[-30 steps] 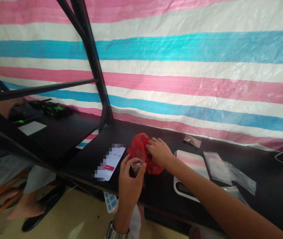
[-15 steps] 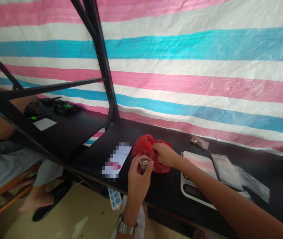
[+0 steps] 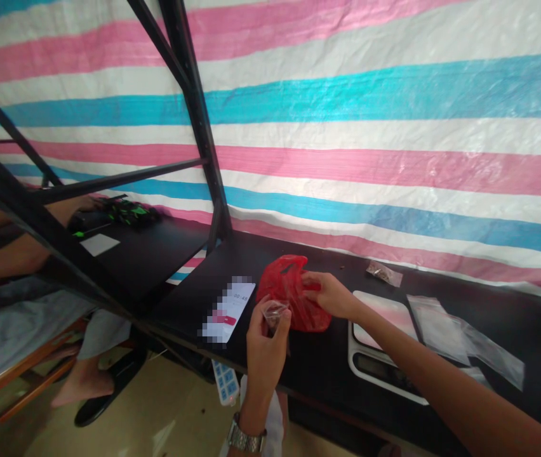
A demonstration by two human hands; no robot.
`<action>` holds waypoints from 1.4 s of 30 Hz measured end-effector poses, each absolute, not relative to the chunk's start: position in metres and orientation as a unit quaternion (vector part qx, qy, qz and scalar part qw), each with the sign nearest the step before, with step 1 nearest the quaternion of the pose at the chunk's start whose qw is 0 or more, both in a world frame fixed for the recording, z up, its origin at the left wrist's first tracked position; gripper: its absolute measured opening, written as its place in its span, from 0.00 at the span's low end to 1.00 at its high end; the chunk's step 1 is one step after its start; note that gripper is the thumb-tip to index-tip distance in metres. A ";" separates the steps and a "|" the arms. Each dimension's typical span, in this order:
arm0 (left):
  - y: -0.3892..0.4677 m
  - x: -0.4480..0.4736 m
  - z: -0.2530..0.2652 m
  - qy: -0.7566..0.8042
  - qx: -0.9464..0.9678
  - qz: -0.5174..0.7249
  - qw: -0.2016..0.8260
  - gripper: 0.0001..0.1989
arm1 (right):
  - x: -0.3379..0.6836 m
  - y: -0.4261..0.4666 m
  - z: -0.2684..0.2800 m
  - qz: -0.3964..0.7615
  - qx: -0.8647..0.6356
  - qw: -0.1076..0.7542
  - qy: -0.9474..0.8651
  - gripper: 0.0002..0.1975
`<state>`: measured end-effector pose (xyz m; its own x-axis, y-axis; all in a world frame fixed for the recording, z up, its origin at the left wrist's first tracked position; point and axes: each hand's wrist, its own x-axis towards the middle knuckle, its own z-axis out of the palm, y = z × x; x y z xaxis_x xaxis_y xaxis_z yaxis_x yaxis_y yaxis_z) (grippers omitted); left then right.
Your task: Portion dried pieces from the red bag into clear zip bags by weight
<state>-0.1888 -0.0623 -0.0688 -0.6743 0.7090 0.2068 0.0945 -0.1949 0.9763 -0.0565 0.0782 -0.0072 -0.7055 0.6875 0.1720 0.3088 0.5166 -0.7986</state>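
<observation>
Far left, a co-worker's arm shows behind the blk frame, w/ a white card and a blk/green item on the table there; on your own blk tabletop, left end, lies a phone, part pixelated; below the near edge, a power strip; your L hand, watch on wrist, holds a small clear bag btwn thumb & fingers, in front of the red plastic bag; that one sits on the table, R of the phone; your R hand has its fingertips at the red bag, thumb & index narrow, can't tell if they grip anything; next right, a white scale, partly under your R forearm; far side, a small filled packet; farther right, flat clear bags, overlapping.
</observation>
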 end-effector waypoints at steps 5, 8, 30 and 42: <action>-0.070 -0.186 -0.063 0.646 0.408 0.643 0.043 0.15 | -0.036 0.080 -0.009 0.448 -0.318 0.269 -0.791 0.12; -0.071 -0.178 -0.061 0.630 0.445 0.635 0.022 0.14 | -0.023 0.078 -0.010 0.441 -0.340 0.279 -0.782 0.12; -0.056 -0.094 -0.046 0.564 0.589 0.572 0.089 0.16 | 0.055 -0.011 0.073 -0.017 -0.271 0.140 -0.952 0.26; -0.058 -0.109 -0.050 0.548 0.500 0.632 0.226 0.21 | 0.046 -0.006 0.086 0.063 -0.269 0.234 -0.932 0.21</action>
